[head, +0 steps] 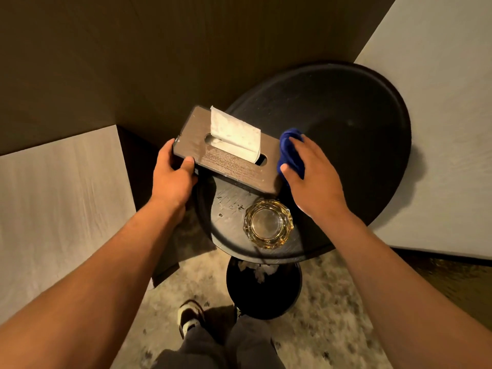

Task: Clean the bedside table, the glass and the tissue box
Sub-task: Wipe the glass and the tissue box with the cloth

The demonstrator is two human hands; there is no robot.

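A dark wooden tissue box (234, 166) with a white tissue (234, 135) sticking out of its slot is held tilted above the round black bedside table (346, 123). My left hand (173, 177) grips the box's left end. My right hand (311, 174) presses a blue cloth (288, 150) against the box's right end. A faceted glass (268, 223) stands upright on the table's near edge, just below the box. The tabletop beside the glass shows pale smears.
Dark wood panelling rises behind the table. White bedding (58, 203) lies at the left and a white surface (439, 129) at the right. The table's round base (263, 286) rests on a speckled carpet, next to my shoe (190, 315).
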